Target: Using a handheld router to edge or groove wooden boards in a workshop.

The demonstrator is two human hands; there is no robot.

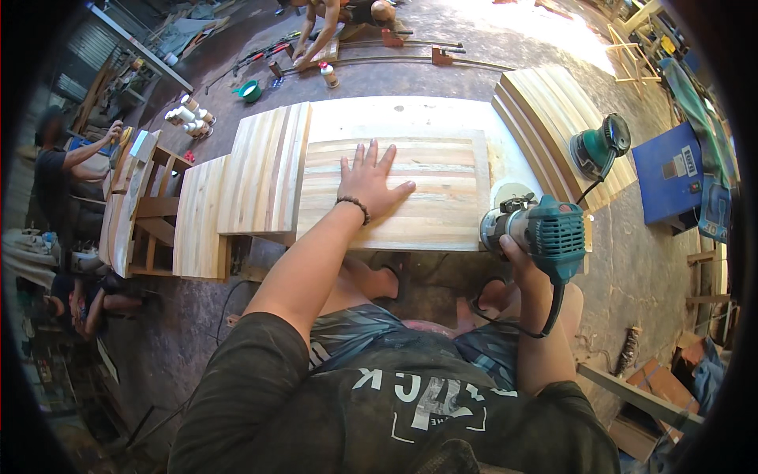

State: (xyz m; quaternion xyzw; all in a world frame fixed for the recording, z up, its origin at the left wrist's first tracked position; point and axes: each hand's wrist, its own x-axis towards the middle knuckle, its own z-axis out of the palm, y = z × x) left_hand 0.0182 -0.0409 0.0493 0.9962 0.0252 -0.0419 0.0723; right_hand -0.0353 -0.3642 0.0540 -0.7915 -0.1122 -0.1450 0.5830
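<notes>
Flat on a striped wooden panel point(442, 209) lies my left hand point(371, 180), its fingers spread and a beaded bracelet at the wrist. The panel rests on a white worktable point(379, 114). At the panel's right edge, my right hand point(521, 261) grips a teal and silver trim router point(553, 233) by its metal body. The router's round base is against the panel's edge and its cord hangs down past my right forearm. Most of my right hand's fingers are hidden behind the router, and so is its cutting bit.
Stacked panels point(545, 103) stand at the right with a green sander point(596, 146) on top. More panel stacks point(264, 166) stand left. A blue box point(671, 178) sits far right. One person point(324, 31) works beside clamps point(442, 55) on the floor; others point(67, 166) are at the left.
</notes>
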